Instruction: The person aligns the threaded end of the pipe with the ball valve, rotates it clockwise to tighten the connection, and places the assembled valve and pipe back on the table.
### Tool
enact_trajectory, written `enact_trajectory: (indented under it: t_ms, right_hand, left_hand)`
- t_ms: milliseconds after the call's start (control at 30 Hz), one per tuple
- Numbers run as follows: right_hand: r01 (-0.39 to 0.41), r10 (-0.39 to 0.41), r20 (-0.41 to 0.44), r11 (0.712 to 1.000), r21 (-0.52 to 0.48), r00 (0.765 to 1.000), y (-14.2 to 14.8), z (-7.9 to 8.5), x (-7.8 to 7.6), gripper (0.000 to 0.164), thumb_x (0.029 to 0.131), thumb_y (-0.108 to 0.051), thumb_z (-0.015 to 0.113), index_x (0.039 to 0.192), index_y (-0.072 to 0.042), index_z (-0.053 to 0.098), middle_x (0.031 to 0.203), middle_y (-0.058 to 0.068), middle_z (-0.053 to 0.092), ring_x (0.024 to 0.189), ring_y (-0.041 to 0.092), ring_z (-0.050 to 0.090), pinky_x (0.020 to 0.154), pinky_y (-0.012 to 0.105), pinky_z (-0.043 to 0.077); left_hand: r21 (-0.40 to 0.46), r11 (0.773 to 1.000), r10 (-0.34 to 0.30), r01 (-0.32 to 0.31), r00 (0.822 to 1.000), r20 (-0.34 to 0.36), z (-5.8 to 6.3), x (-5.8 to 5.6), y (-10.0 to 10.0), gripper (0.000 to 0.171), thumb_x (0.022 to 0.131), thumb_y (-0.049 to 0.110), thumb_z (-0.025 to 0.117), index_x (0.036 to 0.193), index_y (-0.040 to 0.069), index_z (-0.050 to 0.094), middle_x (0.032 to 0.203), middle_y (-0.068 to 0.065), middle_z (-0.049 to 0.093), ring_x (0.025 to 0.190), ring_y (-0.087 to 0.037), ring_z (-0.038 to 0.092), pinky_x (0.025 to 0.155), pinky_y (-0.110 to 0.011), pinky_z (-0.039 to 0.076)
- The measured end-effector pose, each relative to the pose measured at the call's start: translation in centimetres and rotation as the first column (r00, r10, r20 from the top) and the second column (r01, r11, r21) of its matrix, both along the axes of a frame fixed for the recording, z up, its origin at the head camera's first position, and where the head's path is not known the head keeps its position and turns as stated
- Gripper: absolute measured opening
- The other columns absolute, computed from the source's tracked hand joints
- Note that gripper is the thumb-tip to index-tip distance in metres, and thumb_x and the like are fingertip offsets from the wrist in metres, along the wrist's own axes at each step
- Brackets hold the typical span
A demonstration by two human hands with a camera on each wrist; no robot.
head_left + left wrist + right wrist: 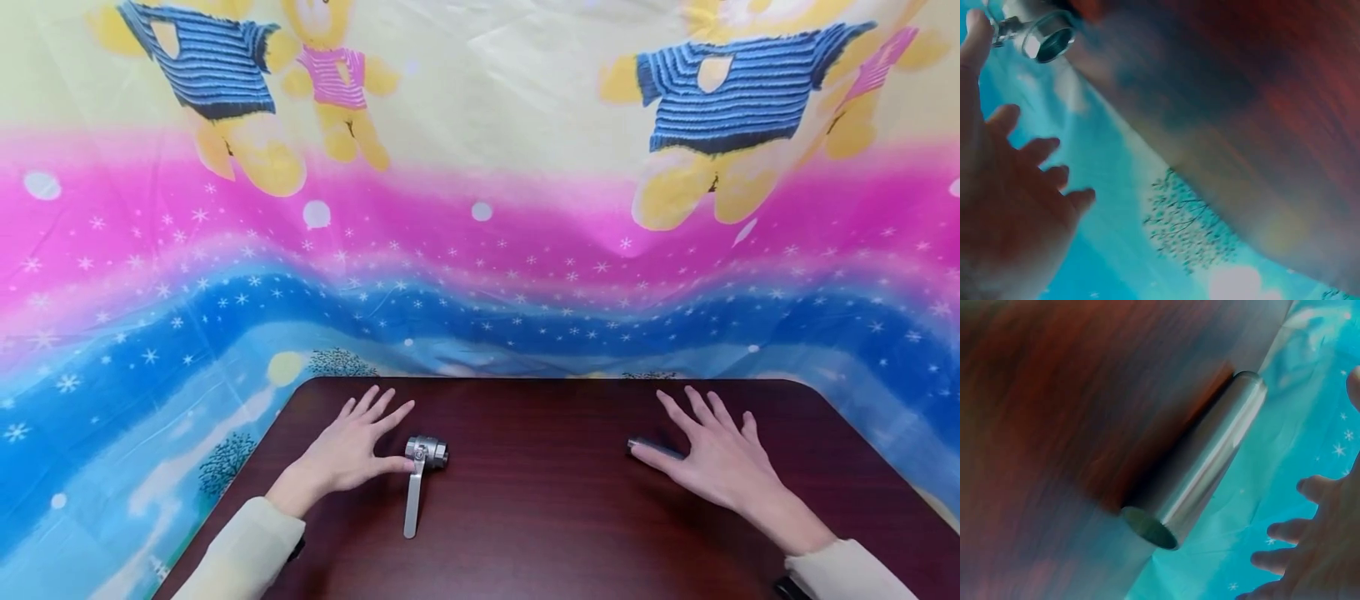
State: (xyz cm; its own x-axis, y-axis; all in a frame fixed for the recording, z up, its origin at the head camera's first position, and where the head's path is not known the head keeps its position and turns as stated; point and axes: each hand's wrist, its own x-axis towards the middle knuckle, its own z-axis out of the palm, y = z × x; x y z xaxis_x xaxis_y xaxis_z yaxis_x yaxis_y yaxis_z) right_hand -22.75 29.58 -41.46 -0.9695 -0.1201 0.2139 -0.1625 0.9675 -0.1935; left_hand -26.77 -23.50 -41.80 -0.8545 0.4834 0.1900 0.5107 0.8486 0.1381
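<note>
Near left grip [351, 450] and right grip [722, 460], both wide, lie a silvery valve [431, 452] and hollow tube [1204, 465].

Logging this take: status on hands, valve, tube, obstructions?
Left hand spread, thumb at lever valve, contact unclear. Right hand spread by metal tube, not gripping. Both parts lying on table. No obstruction visible.

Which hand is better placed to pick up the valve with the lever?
Probably the left hand: its fingers are spread close beside the valve. The right hand is farther off across the table, near the metal tube.
</note>
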Motion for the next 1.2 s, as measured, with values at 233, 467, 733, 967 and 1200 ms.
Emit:
enact_trajectory:
  t_ms: [233,467,733,967,1200]
  right_hand:
    - [-0.008,0.008,0.036,1.0,-0.007,0.999,1.5,-0.6,0.6,0.111,0.085,-0.085,0.06,0.168,-0.018,0.029,0.162,0.035,0.03,0.145,0.06,0.025,0.103,0.086,0.016]
    - [-0.051,0.052,0.024,0.998,-0.026,0.998,3.5,-1.4,1.3,0.119,0.07,-0.083,0.077,0.161,-0.015,0.044,0.154,0.032,0.044,0.132,0.06,0.043,0.083,0.08,0.044]
    - [-0.109,0.134,0.164,0.982,-0.153,0.977,6.8,-2.2,1.5,0.091,0.07,-0.047,0.097,0.142,-0.001,0.064,0.13,0.025,0.066,0.109,0.038,0.064,0.074,0.044,0.053]
    - [-0.123,0.15,0.155,0.977,-0.173,0.976,8.2,-2.6,1.4,0.063,0.073,-0.024,0.097,0.126,0.001,0.074,0.116,0.019,0.073,0.102,0.035,0.067,0.073,0.04,0.052]
    - [-0.134,0.164,0.154,0.972,-0.192,0.974,8.8,-2.6,1.1,0.048,0.075,-0.018,0.095,0.117,-0.003,0.079,0.108,0.011,0.075,0.099,0.031,0.067,0.072,0.035,0.052]
  left_hand:
    - [0.219,0.964,-0.204,0.151,0.948,0.245,-0.9,-1.8,-1.3,0.1,0.083,0.049,0.089,0.163,0.013,0.042,0.167,-0.02,0.034,0.155,-0.046,0.021,0.118,-0.07,0.023]
    - [0.294,0.936,-0.26,0.191,0.941,0.217,-2.1,-3.0,-1.2,0.098,0.073,0.027,0.099,0.156,0.005,0.051,0.157,-0.024,0.048,0.149,-0.046,0.035,0.114,-0.062,0.036]
    - [0.315,0.937,-0.23,0.15,0.945,0.234,-3.0,-3.5,0.5,0.091,0.069,0.018,0.098,0.15,0.006,0.059,0.151,-0.023,0.054,0.143,-0.037,0.049,0.11,-0.054,0.045]
    - [0.324,0.934,-0.221,0.151,0.957,0.19,-3.4,-3.8,1.1,0.075,0.069,0.005,0.093,0.14,0.006,0.069,0.134,-0.013,0.07,0.123,-0.027,0.065,0.098,-0.046,0.055]
    - [0.379,0.92,-0.198,0.096,0.95,0.24,-3.5,-3.9,1.4,0.065,0.068,0.001,0.09,0.131,0.007,0.075,0.116,0.0,0.077,0.092,-0.012,0.061,0.082,-0.039,0.054]
